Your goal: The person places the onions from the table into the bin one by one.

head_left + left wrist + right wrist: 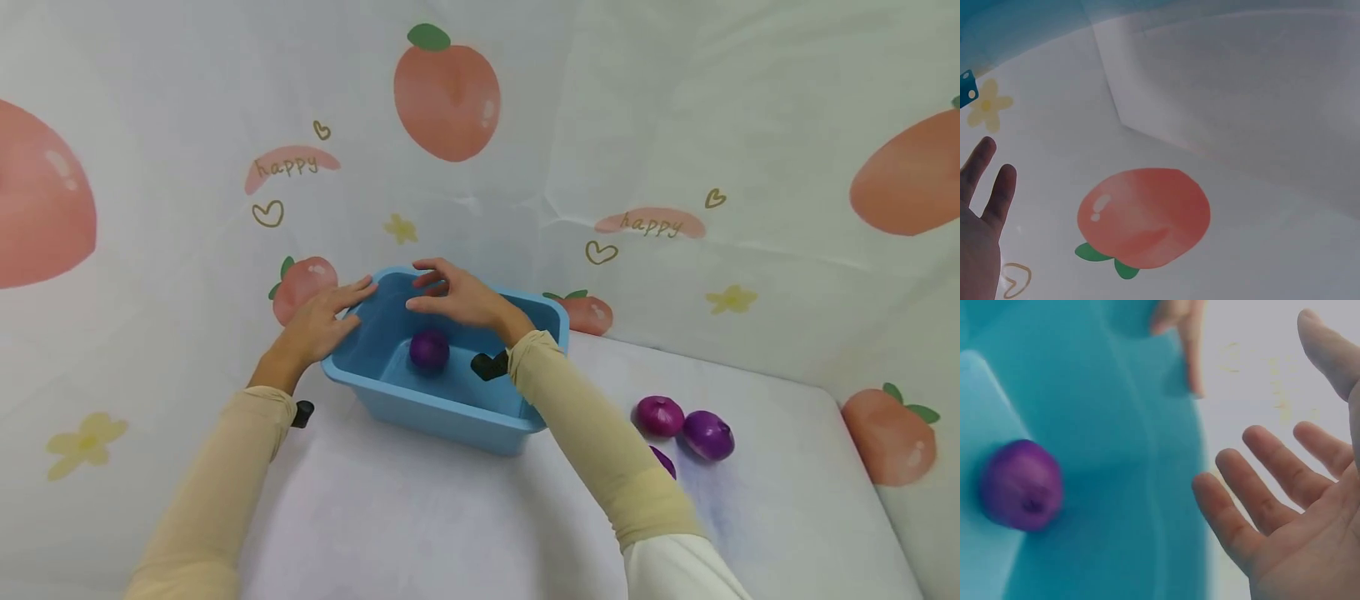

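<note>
A blue bin (442,417) stands near the back wall, with one purple onion (429,351) lying on its floor; the right wrist view shows that onion (1021,485) too. My left hand (318,325) rests on the bin's left rim, fingers extended. Over the bin's back part, above the onion, my right hand (461,296) hangs with fingers spread and holds nothing. In the right wrist view its palm (1310,519) is empty. Part of my left hand (979,219) appears in the left wrist view.
Right of the bin, a reddish-purple onion (660,416) and a purple onion (708,435) lie on the white-covered table (420,517); another onion (663,461) is partly hidden by my right sleeve. A fruit-printed cloth (525,125) hangs behind.
</note>
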{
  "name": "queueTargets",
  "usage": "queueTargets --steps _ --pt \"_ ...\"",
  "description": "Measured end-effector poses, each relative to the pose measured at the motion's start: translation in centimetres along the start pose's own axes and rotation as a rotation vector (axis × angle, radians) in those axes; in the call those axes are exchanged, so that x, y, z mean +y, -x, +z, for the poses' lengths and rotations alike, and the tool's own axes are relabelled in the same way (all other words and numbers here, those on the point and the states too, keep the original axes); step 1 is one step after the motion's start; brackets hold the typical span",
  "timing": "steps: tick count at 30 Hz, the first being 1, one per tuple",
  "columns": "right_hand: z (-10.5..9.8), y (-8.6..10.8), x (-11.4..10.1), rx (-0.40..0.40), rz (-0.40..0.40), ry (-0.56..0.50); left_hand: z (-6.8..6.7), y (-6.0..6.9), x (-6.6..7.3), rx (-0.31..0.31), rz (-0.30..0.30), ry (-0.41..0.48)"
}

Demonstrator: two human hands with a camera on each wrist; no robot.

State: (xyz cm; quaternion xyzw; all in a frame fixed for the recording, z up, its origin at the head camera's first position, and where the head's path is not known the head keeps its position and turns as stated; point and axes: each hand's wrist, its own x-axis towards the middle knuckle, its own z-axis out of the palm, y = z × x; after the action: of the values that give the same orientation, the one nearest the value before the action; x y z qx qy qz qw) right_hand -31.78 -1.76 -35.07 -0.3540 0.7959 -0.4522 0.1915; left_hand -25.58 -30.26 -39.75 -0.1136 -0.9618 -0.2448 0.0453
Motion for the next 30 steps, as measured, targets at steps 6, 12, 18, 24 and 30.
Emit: queueTargets --steps 6,12,18,24,30 --pt "-2.7 3.1 -1.9 0.081 -0.04 0.051 0.0 -0.2 0.0 0.019 0.0 0.002" --pt "-4.5 6.7 -1.9 0.16 -0.051 0.099 0.0 0.1 -0.1 0.027 0.008 -0.011" --pt "-6.6 11.1 -0.3 0.246 -0.028 0.15 0.0 0.3 -0.2 0.018 0.008 -0.006" --pt "-8.5 15.8 1.9 0.308 0.044 0.161 0.0 0.3 -0.3 0.02 -0.006 -0.019" --pt "-9.6 20.5 5.0 0.345 0.082 0.245 -0.1 0.3 0.1 0.008 -0.004 -0.026"
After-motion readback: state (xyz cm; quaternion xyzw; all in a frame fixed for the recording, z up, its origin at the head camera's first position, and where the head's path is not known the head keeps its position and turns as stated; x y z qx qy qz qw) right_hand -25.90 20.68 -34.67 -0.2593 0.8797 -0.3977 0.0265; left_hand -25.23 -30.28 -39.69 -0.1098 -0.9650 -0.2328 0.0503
